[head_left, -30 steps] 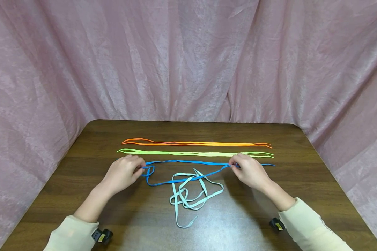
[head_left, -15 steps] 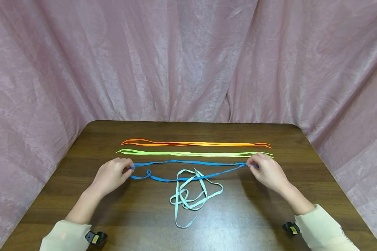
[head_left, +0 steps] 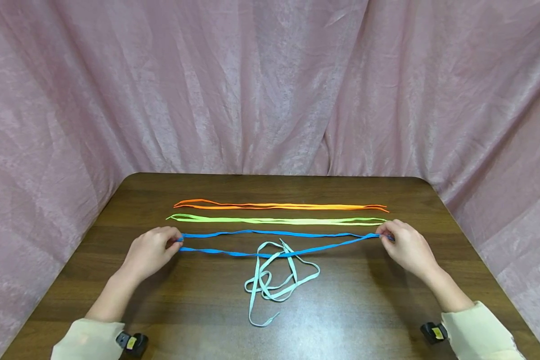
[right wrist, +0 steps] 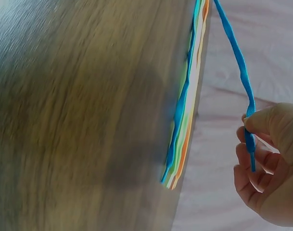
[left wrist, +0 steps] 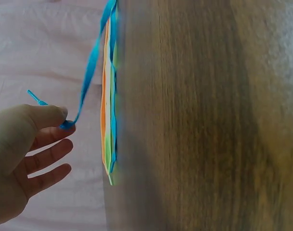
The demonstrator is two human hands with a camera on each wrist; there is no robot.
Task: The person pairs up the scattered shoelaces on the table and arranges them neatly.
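Observation:
A blue shoelace (head_left: 231, 253) stretches between both hands, raised above the table in the wrist views. My left hand (head_left: 150, 252) pinches it near one end between thumb and forefinger; the lace tip (left wrist: 35, 97) pokes out past the thumb in the left wrist view. Near its other end, my right hand (head_left: 407, 250) pinches it too, its tip (right wrist: 253, 161) hanging below the fingers in the right wrist view. Just behind, a second blue shoelace (head_left: 270, 232) lies straight on the table. In the head view the held lace crosses over a tangled pale mint shoelace (head_left: 279, 300).
Lime green shoelaces (head_left: 234, 219) lie lengthwise behind the blue ones, with orange shoelaces (head_left: 297, 206) farther back. All rest on a brown wooden table (head_left: 342, 320). Pink curtains (head_left: 270, 90) hang behind and at both sides.
Both hands have moved apart, left hand leftward and right hand rightward. The held blue shoelace has lost its loop at the left and straightened. The mint tangle shifted slightly.

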